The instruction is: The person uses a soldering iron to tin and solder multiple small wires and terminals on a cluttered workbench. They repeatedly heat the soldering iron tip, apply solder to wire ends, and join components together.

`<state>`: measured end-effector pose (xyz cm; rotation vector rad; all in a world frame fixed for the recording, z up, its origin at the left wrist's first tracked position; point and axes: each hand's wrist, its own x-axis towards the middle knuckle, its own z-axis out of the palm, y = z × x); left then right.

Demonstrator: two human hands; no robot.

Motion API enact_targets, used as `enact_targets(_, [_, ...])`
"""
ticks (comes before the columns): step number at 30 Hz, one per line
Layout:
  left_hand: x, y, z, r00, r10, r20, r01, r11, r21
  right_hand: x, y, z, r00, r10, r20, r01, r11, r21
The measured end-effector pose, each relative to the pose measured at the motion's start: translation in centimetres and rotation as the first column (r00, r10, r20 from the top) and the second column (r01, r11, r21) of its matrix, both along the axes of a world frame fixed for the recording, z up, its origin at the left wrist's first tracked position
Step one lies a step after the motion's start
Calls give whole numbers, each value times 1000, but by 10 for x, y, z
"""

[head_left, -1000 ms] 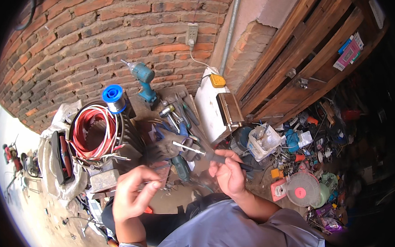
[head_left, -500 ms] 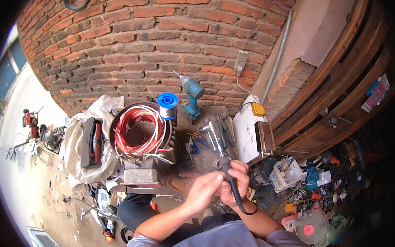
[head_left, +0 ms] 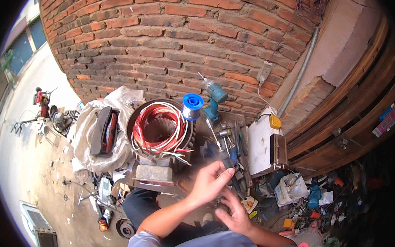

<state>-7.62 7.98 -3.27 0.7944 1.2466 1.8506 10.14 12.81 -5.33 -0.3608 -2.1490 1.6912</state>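
My left hand (head_left: 210, 184) is closed round the black handle of a soldering iron (head_left: 216, 138), its slim metal shaft pointing up and away over the bench. My right hand (head_left: 235, 215) is just below and to the right, fingers apart and slightly curled. Something dark shows by its fingertips, but I cannot make it out. Ahead and left, a coil of red and white wire (head_left: 144, 125) lies in a round metal motor housing (head_left: 131, 135). A blue spool of silver solder wire (head_left: 192, 106) stands on the housing's right rim.
A teal cordless driver (head_left: 215, 96) stands behind the spool. Hand tools (head_left: 238, 143) lie beside a white box (head_left: 259, 147). A dark zip case (head_left: 104, 130) rests on a pale sack at the left. A brick wall (head_left: 156, 44) rises behind, and clutter with a white bin (head_left: 290, 189) fills the right.
My right hand has come off the soldering iron and dropped lower, its fingers spreading. My left hand now grips the handle. The whole view has shifted, with the bench appearing further right.
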Motion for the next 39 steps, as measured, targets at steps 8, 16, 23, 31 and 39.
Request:
enact_targets(8, [-1, 1, -3, 997, 33, -66, -37, 998, -58, -47, 27, 179, 826, 562, -33, -302, 491, 817])
enact_targets(16, [2, -2, 2, 991, -15, -133, 1, 995, -102, -94, -63, 215, 708, 512, -486, 194, 521, 831])
enact_targets(23, [5, -1, 4, 981, 2, -191, -17, 997, -78, -78, -52, 216, 709, 531, -464, 149, 530, 835])
enact_targets(31, [4, -1, 7, 976, -27, -217, 19, 999, -39, -65, -40, 207, 733, 495, -467, 173, 528, 831])
enact_targets(39, [-1, -4, 6, 979, -30, -200, 24, 999, -31, -63, -3, 220, 677, 635, -372, 137, 387, 912])
